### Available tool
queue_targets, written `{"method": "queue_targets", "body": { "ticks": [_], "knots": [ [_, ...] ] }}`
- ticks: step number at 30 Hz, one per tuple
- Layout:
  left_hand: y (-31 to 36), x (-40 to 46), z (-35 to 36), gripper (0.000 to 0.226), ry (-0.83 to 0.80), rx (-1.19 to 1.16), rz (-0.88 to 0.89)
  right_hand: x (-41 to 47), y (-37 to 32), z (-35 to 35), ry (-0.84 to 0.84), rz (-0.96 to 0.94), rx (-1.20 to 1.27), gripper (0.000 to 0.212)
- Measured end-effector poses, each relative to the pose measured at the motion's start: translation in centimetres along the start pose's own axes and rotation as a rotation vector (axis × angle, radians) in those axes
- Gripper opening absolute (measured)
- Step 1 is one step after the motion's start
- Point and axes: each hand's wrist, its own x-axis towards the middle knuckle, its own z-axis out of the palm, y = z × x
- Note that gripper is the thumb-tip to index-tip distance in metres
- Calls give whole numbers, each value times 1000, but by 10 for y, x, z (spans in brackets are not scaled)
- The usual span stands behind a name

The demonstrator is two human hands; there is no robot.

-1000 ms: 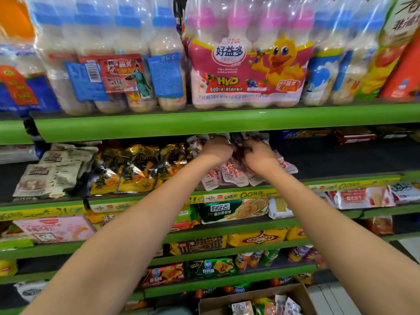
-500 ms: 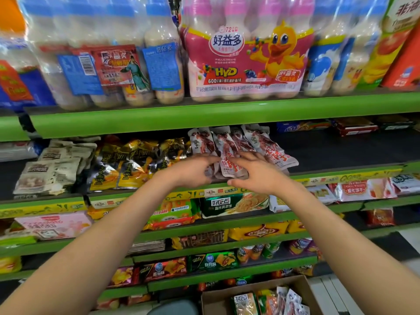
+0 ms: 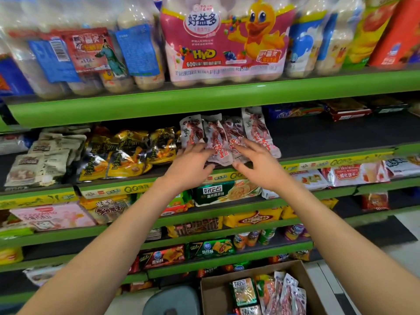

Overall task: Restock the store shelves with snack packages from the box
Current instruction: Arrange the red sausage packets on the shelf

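Both hands, left (image 3: 188,164) and right (image 3: 256,164), hover released just below the shelved packs (image 3: 218,137). Next: reach down to the box (image 3: 211,292) for more.

Single head-worn wide-angle view, facing forward and slightly down at green store shelves (image 3: 159,103) from close, arm's-reach range. Both forearms enter from the lower edge; the box (image 3: 211,292) sits at bottom right.

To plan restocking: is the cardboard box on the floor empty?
Not empty: the open cardboard box holds several snack packages.
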Motion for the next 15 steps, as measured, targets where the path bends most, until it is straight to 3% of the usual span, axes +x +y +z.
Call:
{"method": "queue_targets", "body": {
  "ticks": [3,6,10,15],
  "knots": [
    [29,-15,7,40,208,-62,14,-20,11,-2,115,-50,47,55],
    [63,-33,27,30,280,-195,75,-56,26,0,258,-53,117,50],
    [109,-59,80,20,123,-507,-14,-118,58,24,252,22,239,37],
    [152,-76,196,15,-178,-661,-207,-197,121,84,-10,217,339,22]
  ]
}}
